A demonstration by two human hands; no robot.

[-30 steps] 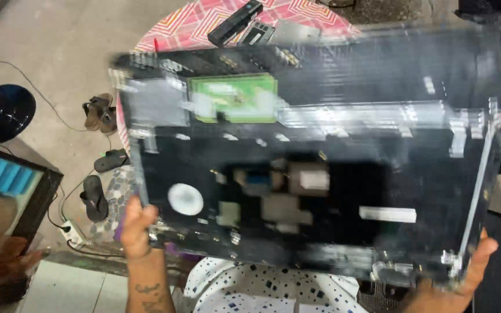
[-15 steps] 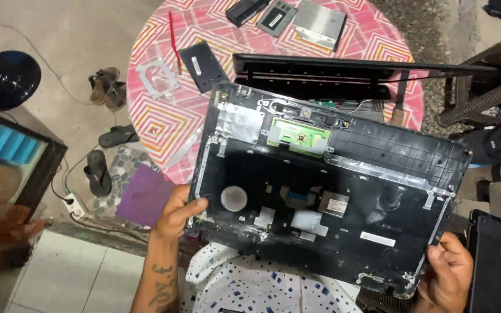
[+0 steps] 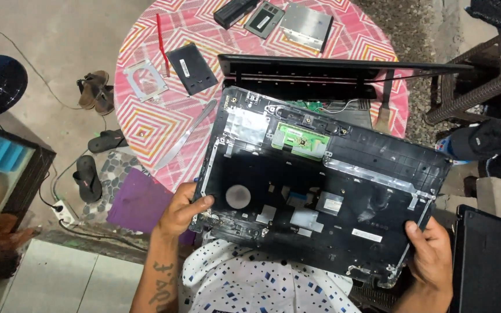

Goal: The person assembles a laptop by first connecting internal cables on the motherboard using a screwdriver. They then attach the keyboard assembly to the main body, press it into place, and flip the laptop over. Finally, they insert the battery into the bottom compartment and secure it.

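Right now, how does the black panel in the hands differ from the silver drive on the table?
The panel is black, large and irregular, with cutouts and a green board; the silver drive is a small plain metal square. The panel is held tilted by the left hand and right hand; the drive lies flat on the table, untouched. Both look like laptop parts.

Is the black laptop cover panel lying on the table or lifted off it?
Lifted: the black cover panel is held by left hand and right hand.
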